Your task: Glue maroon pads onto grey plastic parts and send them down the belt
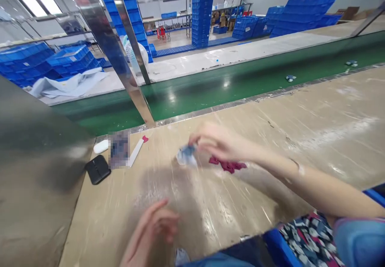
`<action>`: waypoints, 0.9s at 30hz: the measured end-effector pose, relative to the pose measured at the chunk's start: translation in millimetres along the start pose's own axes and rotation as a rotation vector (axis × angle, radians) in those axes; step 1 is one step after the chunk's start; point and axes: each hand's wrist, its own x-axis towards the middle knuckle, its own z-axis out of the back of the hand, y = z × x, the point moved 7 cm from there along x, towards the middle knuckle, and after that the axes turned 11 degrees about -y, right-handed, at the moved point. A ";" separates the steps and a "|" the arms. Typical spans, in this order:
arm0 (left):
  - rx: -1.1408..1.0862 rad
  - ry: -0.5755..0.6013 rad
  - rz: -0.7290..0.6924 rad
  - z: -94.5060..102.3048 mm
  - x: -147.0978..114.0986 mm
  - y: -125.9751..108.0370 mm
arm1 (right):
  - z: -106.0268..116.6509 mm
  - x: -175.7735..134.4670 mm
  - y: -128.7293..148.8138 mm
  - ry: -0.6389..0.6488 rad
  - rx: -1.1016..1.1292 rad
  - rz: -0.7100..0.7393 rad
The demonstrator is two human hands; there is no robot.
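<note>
My right hand [218,143] reaches across the beige worktable [300,138] and pinches a small blue-and-white piece of fabric [185,156] that touches the table. Dark red fabric pieces [227,164] lie just under and right of that hand. Near the front edge, my left hand [152,231] hovers with fingers loosely curled and nothing in it. The picture is motion-blurred.
At the table's left lie a black flat device [97,169], a white oval object [100,146] and a white strip with a red tip [136,150]. A blue bin of patterned fabric pieces [303,235] sits front right. Beyond runs a green conveyor belt [240,82]; a steel post [117,58] rises left.
</note>
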 end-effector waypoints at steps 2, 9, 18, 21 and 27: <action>-0.123 0.333 0.107 -47.8 4.3 7.7 | -15.4 -54.5 63.7 0.208 0.142 0.304; -0.311 0.604 0.241 -81.2 -3.3 29.9 | -74.9 -115.9 62.3 0.270 0.507 -0.109; -0.239 -0.092 0.141 -23.4 -10.8 47.1 | -160.6 -84.1 4.6 -0.135 2.042 -1.404; -0.195 -0.195 0.070 -20.7 -11.3 44.1 | -168.9 -64.0 -2.7 -0.252 2.096 -1.429; -0.036 -0.189 -0.041 -17.5 -6.1 41.1 | -168.6 -60.1 -7.0 -0.247 2.078 -1.516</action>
